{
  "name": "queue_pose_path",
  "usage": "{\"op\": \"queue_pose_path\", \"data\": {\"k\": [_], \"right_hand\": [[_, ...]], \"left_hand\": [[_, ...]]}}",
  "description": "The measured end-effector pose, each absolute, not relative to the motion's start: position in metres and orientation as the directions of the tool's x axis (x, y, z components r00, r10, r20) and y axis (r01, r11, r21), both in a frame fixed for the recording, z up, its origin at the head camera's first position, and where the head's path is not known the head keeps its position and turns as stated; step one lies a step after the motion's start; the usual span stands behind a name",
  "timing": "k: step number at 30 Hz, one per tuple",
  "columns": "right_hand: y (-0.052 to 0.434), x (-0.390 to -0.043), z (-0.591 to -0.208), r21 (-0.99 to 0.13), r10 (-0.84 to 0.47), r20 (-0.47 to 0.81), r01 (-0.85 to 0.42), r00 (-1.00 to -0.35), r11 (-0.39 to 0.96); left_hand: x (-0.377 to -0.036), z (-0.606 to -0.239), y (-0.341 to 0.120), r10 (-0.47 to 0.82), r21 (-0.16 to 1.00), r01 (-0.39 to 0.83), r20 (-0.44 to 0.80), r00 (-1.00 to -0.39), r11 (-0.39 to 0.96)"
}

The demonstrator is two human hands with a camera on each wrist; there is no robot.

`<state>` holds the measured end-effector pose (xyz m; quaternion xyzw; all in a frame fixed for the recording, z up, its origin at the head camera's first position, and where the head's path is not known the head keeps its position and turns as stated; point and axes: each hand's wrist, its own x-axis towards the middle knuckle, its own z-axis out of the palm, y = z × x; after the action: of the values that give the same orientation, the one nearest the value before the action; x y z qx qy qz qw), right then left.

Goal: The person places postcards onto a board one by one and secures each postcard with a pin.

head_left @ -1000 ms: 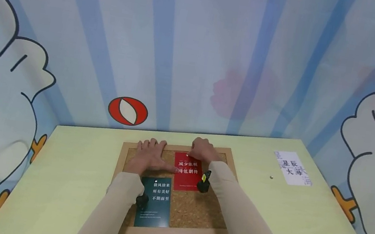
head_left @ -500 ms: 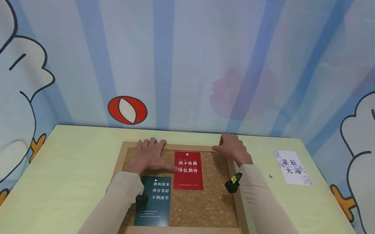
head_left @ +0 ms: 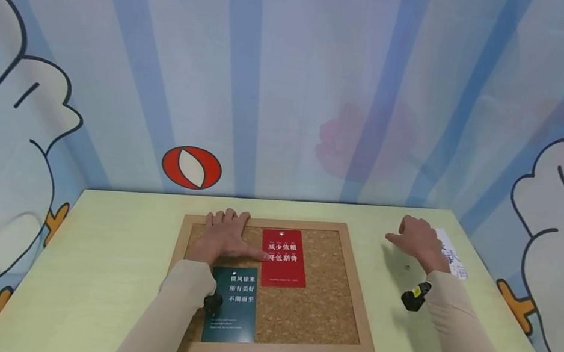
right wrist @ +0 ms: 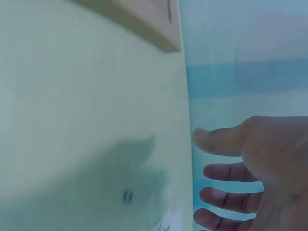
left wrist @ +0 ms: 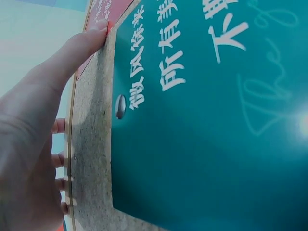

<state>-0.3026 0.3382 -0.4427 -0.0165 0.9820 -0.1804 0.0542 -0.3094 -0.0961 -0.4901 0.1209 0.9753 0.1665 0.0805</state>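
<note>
Cork board (head_left: 296, 300) lies steady under my flat left hand (head_left: 220, 238) — thumb touching the red card (head_left: 283, 257); my right hand (head_left: 417, 240) hovers, fingers loose, near the pin (head_left: 407, 266).

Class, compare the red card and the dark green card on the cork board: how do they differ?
The red card sits higher on the cork board, at the far edge; the dark green card lies lower left. The left hand touches the red card's edge, not the green. Both are pinned, upright rectangles printed with white characters.
</note>
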Motion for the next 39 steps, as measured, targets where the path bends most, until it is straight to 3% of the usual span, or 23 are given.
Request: {"op": "queue_pose_path", "data": {"k": [12,18,27,39], "right_hand": [[0.415,-0.268,-0.469,-0.316,0.125,-0.111,0.154,-0.986,0.936],[0.438,-0.262,-0.485,-0.407,0.176,-0.076,0.191,-0.982,0.893],[0.45,-0.255,-0.487,-0.465,0.249,-0.241,0.336,-0.938,0.819],[0.451,-0.256,-0.484,-0.461,0.267,-0.305,0.387,-0.914,0.798]], "left_hand": [[-0.312,-0.493,-0.096,0.264,0.346,0.212,-0.111,-0.958,0.914],[-0.312,-0.491,-0.097,0.263,0.356,0.206,-0.118,-0.958,0.912],[-0.312,-0.491,-0.095,0.267,0.356,0.209,-0.121,-0.956,0.911],[-0.314,-0.495,-0.095,0.263,0.342,0.21,-0.115,-0.958,0.916]]}}
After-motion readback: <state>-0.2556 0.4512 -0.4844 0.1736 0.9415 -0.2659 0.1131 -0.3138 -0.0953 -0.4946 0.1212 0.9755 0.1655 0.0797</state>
